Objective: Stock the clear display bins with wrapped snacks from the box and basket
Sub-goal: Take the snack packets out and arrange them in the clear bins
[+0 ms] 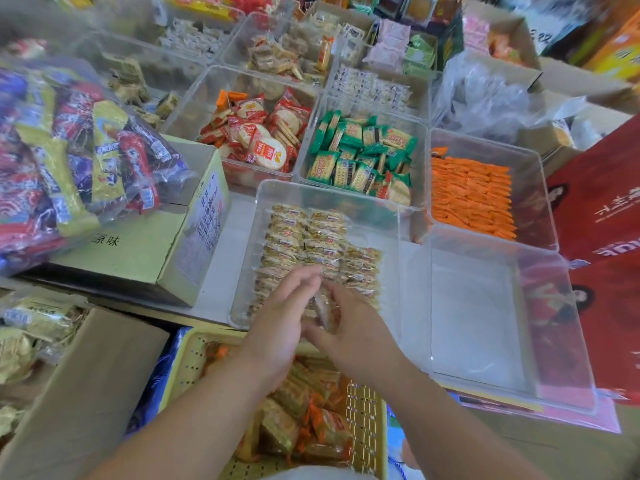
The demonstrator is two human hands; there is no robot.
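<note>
Both hands are over the near clear plastic bin [248, 258]. They hold a small stack of clear-wrapped brown snacks [323, 311] between them, just above the bin's near end.

The left hand [280, 317] has its fingers straight and close together. It presses on one side of the stack. The right hand [349, 327] curls its thumb and fingers round the other side. I think they squeeze like this so the packs stay neat and stand up together.

The same snacks already stand in tidy rows [304, 237] at the far end, so this stack likely goes in next to them.

The yellow plastic basket with holes [367, 410] sits right under the arms, close for the next grab. A brown cardboard box [86, 375] is on the left.
</note>
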